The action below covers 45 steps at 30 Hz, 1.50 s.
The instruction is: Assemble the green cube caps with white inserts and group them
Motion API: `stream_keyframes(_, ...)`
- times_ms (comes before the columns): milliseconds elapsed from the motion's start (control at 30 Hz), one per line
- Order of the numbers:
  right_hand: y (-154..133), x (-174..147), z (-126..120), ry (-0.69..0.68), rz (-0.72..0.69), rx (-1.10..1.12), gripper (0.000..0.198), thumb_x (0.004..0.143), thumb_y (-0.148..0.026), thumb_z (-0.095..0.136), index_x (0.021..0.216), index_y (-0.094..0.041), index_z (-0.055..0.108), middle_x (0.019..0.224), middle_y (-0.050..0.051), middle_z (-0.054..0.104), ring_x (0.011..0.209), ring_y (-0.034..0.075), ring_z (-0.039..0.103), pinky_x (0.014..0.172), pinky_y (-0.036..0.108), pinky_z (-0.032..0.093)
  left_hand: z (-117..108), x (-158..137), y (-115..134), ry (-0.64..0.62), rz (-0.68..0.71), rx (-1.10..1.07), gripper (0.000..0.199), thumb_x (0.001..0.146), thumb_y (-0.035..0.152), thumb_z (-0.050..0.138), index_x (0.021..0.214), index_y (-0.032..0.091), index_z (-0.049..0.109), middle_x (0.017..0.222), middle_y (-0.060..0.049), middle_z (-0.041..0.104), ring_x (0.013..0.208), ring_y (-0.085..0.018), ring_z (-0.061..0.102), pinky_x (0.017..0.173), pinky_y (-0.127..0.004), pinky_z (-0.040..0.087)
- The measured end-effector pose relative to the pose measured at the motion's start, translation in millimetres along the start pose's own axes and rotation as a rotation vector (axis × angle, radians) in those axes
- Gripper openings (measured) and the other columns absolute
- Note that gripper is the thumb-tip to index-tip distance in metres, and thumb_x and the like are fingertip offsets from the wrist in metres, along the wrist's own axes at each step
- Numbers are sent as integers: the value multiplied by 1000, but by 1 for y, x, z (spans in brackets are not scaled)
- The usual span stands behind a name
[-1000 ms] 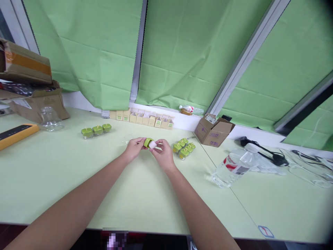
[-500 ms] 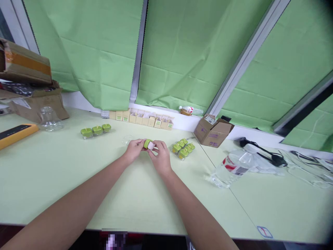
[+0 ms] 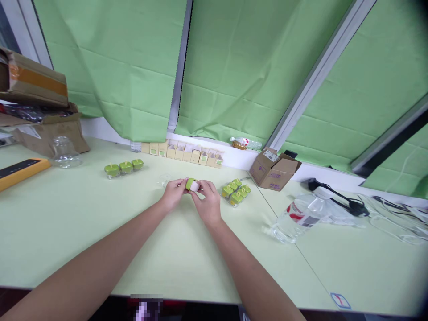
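Note:
Above the middle of the table, both hands hold a small green lid (image 3: 190,183) with a pinkish-white piece (image 3: 194,187) set against its right side. My left hand (image 3: 172,195) is closed on the lid's left edge. The fingers of my right hand (image 3: 207,203) pinch from the other side, at the pale piece. Just behind my left hand lies a clear plastic cup (image 3: 163,180), partly hidden. To the right stand several small clear containers with green lids (image 3: 236,192), each with a yellowish loop on top. Three more like them (image 3: 125,167) form a row at the left.
Several small cream cardboard boxes (image 3: 187,155) line the back edge. Right of them are an open brown carton (image 3: 274,171), a large water bottle (image 3: 299,217) and cables (image 3: 354,205). On the left are a glass jar (image 3: 65,154), an orange-and-black device (image 3: 23,172) and stacked cartons (image 3: 36,82).
The hands and the green lid stay almost in place, with only slight finger movement. The whole view has shifted a few pixels.

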State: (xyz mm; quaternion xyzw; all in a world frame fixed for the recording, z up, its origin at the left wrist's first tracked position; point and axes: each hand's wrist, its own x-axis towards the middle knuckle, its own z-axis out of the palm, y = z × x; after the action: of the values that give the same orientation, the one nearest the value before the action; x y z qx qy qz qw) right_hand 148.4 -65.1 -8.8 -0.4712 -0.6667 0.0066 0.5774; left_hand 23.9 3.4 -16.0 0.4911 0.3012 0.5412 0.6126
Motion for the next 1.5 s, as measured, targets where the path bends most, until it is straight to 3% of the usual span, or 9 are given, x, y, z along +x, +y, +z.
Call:
stream_keyframes(333, 0, 2, -3, -15, -11, -9, 26, 81, -13, 64, 105, -23, 66, 108, 6, 61, 95, 18, 62, 87, 33, 61, 3, -1, 3, 11, 1, -19, 48, 67, 56, 76, 83, 11, 75, 80, -6, 71, 76, -19, 64, 72, -34, 57)
stream_keyframes(667, 2, 1, -3, -42, -35, -112, 30, 84, -17, 65, 112, -24, 67, 108, 6, 68, 91, 19, 67, 87, 33, 59, -2, 2, -2, -26, 3, 9, 43, 71, 53, 73, 86, 12, 76, 84, -6, 71, 78, -20, 65, 77, -37, 56)
stream_keyframes(900, 14, -6, 6, 6, -104, -191, 32, 90, -21, 58, 121, -21, 67, 123, 9, 68, 115, 24, 65, 103, 38, 53, -5, 4, -3, -46, -22, -38, 45, 69, 52, 76, 89, 11, 75, 88, -7, 72, 79, -19, 65, 79, -36, 55)
stream_keyframes(1000, 6, -4, 7, -9, 13, -53, 44, 87, -28, 64, 131, -22, 61, 127, 9, 67, 111, 24, 67, 101, 40, 55, -4, 2, 0, -59, -59, -74, 44, 70, 49, 77, 93, 11, 75, 93, -9, 72, 84, -19, 65, 82, -35, 54)
stream_keyframes(1133, 2, 6, 1, 5, 359, 303, 78, 77, -42, 77, 143, -20, 43, 134, 14, 60, 102, 23, 70, 86, 37, 61, -4, 1, 5, -137, -100, -132, 37, 73, 43, 77, 95, 13, 75, 100, -10, 72, 90, -19, 65, 84, -33, 53)
stream_keyframes(1200, 10, 10, -5, -13, 492, 403, 77, 74, -46, 77, 139, -18, 46, 131, 16, 61, 98, 22, 70, 83, 37, 61, -5, 1, 8, -162, -124, -163, 31, 75, 38, 78, 94, 13, 75, 100, -10, 72, 88, -17, 66, 83, -31, 54)
stream_keyframes(1300, 23, 13, -13, 1, 630, 357, 71, 74, -51, 76, 130, -15, 51, 124, 18, 63, 92, 22, 70, 78, 40, 61, -6, 2, 11, -136, -175, -192, 25, 76, 35, 77, 91, 14, 76, 94, -9, 73, 80, -15, 65, 80, -29, 54)
stream_keyframes(1367, 24, 13, -16, 4, 636, 342, 67, 76, -53, 72, 129, -16, 51, 124, 18, 63, 96, 23, 68, 76, 40, 61, -6, 1, 13, -140, -190, -199, 25, 77, 35, 77, 90, 14, 76, 91, -9, 72, 77, -14, 64, 79, -28, 54)
stream_keyframes(1500, 14, 14, -15, -102, 451, 430, 71, 76, -48, 74, 135, -23, 45, 133, 15, 58, 115, 24, 61, 84, 37, 58, -8, 1, 12, -219, -177, -190, 27, 74, 34, 79, 92, 14, 76, 99, -9, 72, 84, -15, 64, 80, -27, 54)
